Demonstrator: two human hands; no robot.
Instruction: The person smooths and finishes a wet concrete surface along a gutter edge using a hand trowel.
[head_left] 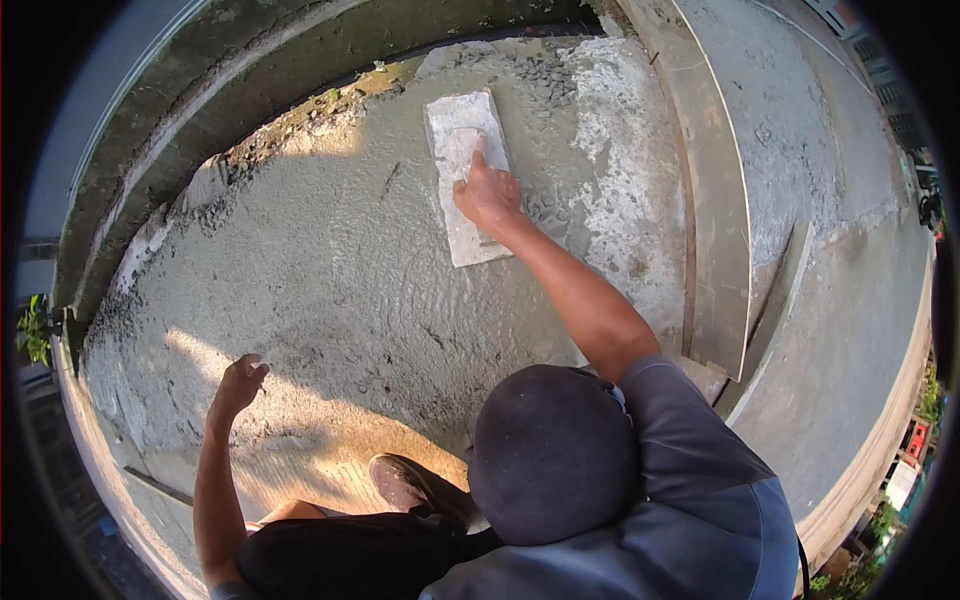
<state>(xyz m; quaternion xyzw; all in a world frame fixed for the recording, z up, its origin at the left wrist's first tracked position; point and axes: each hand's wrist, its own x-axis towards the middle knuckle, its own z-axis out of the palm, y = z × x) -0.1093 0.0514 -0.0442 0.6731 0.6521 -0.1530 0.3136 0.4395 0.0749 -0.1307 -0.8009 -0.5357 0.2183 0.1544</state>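
Observation:
My right hand grips a concrete float, a long pale board smeared with cement, with the index finger stretched along it. The float lies flat on wet grey concrete, and its handle is mostly hidden under the hand. On the left, my left hand hangs over the concrete with loosely curled fingers, a gap between thumb and finger, and nothing visible in it. Rough ripples and lumps mark the concrete around the float.
A board edges the concrete on the right, with another strip beyond it. A curved concrete wall bounds the far left, with loose rubble along its foot. A dark cap and a shoe show in front.

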